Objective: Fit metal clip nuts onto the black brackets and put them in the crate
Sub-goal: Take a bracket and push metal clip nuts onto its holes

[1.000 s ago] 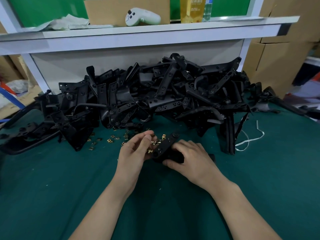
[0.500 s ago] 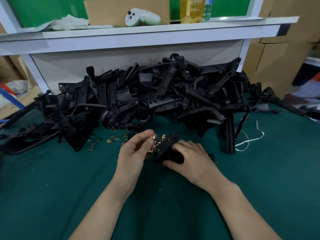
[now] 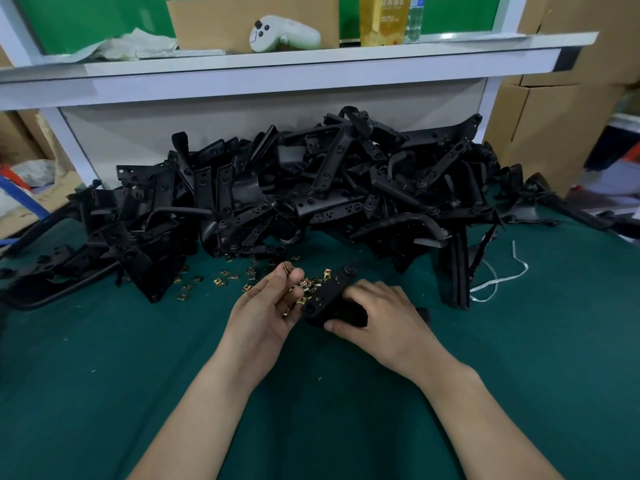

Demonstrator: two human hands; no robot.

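Clip nut poised beside the bracket; no crate in view.

My left grip (image 3: 268, 306) pinches one brass-coloured clip nut (image 3: 287, 268) at its fingertips, ready, I judge, to slide on. My right grip (image 3: 384, 317) curls over a black bracket (image 3: 329, 296), steadying it on the green tabletop (image 3: 104, 375). Spare nuts (image 3: 218, 281) lie scattered before the bracket pile (image 3: 311, 195), within reach. The cardboard boxes (image 3: 540, 126) at right hide their contents.

A black bracket (image 3: 329, 301), long and holed, lies tilted on the green desk (image 3: 138, 375), gripped by the right hand (image 3: 381, 317). The left hand (image 3: 266, 306) pinches a brassy clip nut (image 3: 286, 268). Loose clip nuts (image 3: 221, 281) lie scattered before the heap of brackets (image 3: 311, 195).
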